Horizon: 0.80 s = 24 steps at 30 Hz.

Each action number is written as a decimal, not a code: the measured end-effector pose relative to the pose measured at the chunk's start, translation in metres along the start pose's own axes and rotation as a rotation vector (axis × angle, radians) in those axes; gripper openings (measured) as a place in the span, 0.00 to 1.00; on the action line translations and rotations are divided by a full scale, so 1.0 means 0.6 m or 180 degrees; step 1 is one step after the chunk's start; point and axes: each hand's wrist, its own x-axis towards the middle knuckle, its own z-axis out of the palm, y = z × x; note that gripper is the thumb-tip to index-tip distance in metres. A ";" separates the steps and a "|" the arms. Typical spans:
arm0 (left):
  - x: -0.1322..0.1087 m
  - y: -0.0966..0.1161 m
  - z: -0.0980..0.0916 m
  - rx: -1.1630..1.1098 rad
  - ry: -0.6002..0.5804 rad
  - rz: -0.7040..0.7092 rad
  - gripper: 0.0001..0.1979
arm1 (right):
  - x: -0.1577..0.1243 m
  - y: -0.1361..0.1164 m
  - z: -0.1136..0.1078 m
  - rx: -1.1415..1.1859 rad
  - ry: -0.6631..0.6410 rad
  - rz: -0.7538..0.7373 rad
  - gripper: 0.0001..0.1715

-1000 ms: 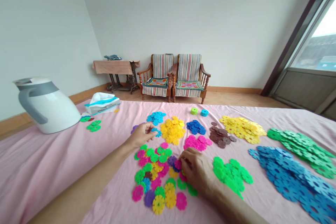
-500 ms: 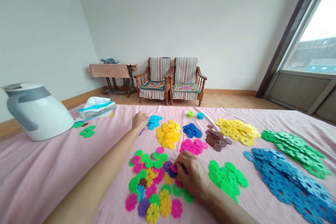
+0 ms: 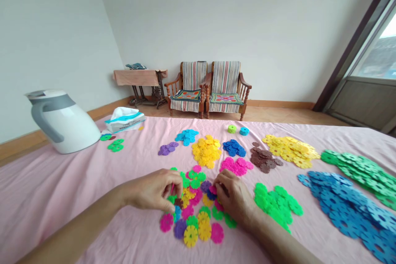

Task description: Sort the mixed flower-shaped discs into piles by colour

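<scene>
My left hand (image 3: 156, 190) is over the left side of a mixed pile of flower-shaped plastic discs, its thumb and curled fingers apart. Green, yellow, pink, purple and brown discs lie around it, such as a yellow disc (image 3: 190, 236) and a purple disc (image 3: 180, 229). At the pile's right side, my right hand (image 3: 233, 196) is closed, with a pink disc (image 3: 212, 189) at its fingertips. Its palm hides some discs beneath. A pink heap (image 3: 236, 166) lies just beyond the right hand, and a bright green heap (image 3: 276, 206) is to its right.
Sorted heaps surround the pile: purple (image 3: 168, 148), light blue (image 3: 186, 136), yellow (image 3: 206, 151), dark blue (image 3: 234, 147), brown (image 3: 264, 159) and large blue discs (image 3: 346, 210). A jug (image 3: 72, 126) and tissue pack (image 3: 125, 120) stand at left on the pink cloth (image 3: 133, 165).
My left hand has come back from beside the light blue heap to the mixed pile, uncovering the purple heap. My right hand keeps its place at the pile. The view has shifted slightly.
</scene>
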 end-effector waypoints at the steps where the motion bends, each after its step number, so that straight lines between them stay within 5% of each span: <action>1: -0.012 0.007 0.009 0.0089 0.0018 -0.0034 0.13 | 0.000 0.000 0.000 -0.0012 0.0011 0.0002 0.12; 8: -0.045 0.015 0.060 0.0270 0.0500 -0.0330 0.14 | 0.000 -0.003 0.000 -0.0049 0.0046 -0.0004 0.13; 24: 0.012 0.012 0.065 0.0246 0.0909 0.0120 0.09 | 0.000 0.000 0.006 -0.0083 0.0010 0.0024 0.13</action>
